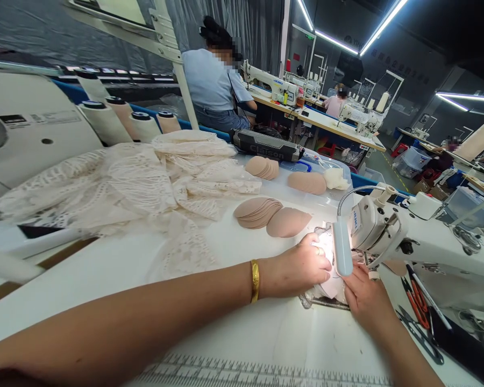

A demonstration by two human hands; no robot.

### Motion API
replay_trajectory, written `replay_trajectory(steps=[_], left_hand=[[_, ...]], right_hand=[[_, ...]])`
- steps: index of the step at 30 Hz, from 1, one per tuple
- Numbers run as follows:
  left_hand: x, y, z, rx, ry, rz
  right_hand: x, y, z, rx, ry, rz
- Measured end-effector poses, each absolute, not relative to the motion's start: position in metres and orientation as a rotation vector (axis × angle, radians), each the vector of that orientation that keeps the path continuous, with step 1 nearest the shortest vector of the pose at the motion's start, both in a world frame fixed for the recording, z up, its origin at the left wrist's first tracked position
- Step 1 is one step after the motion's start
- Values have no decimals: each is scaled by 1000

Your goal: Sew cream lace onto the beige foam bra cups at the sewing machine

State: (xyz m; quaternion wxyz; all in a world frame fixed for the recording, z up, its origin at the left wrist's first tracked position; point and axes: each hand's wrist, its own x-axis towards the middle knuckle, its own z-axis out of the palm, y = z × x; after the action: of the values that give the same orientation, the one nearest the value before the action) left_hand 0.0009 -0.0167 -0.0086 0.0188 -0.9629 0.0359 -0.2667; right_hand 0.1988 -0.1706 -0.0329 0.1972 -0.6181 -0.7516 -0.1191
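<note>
A white Juki sewing machine (pixel 379 220) stands at the right, its small lamp (pixel 342 247) lighting the work under the head. My left hand (pixel 302 266), with a gold bangle at the wrist, has its fingers curled on a pale lace-edged fabric piece (pixel 328 287). On the other side of the lamp, my right hand (pixel 367 295) lies with fingers stretched out at the fabric's right edge; its fingertips are partly hidden by the machine. Beige oval pads (pixel 258 213) lie fanned beyond my left hand, beside another pad pile (pixel 289 222).
Cream lace fabric (pixel 137 183) is heaped at the left, before thread cones (pixel 105 115). Orange-handled snips (pixel 417 301) and dark scissors (pixel 421 336) lie at right. A printed ruler (pixel 242 371) runs along the front edge. A person (pixel 212 80) in light blue sits beyond.
</note>
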Motion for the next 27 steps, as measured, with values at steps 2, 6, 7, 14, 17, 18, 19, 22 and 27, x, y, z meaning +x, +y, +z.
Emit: replay_trajectory(steps=[2,6,7,14,17,18,19,22,27], left_hand=[[2,-15,-9,-2976,198,-802],[4,-14,-11,-2960,213,-831],[4,-14,-12,-2959,206,-838],[4,-18,-18,-2969,152,-829],[4,-20,-19,-2966,122,-852],[4,-20,-19,-2967,120,-865],[4,-20,-19,-2970,122,-876],[6,-19,-18,-2987,127,-882],[7,-19,-19,-2996,117,-864]], right_hand=[[200,-170,-35,-1738,-2090,-338],[202,-168,-38,-1730,-2086,-344],[202,-167,-38,-1731,-2086,-341],[204,-171,-38,-1763,-2085,-377],[206,-174,-37,-1768,-2026,-479],[207,-174,-36,-1758,-1996,-525],[207,-174,-36,-1738,-1967,-560],[207,-173,-33,-1665,-1923,-582],[205,-171,-31,-1670,-1908,-598]])
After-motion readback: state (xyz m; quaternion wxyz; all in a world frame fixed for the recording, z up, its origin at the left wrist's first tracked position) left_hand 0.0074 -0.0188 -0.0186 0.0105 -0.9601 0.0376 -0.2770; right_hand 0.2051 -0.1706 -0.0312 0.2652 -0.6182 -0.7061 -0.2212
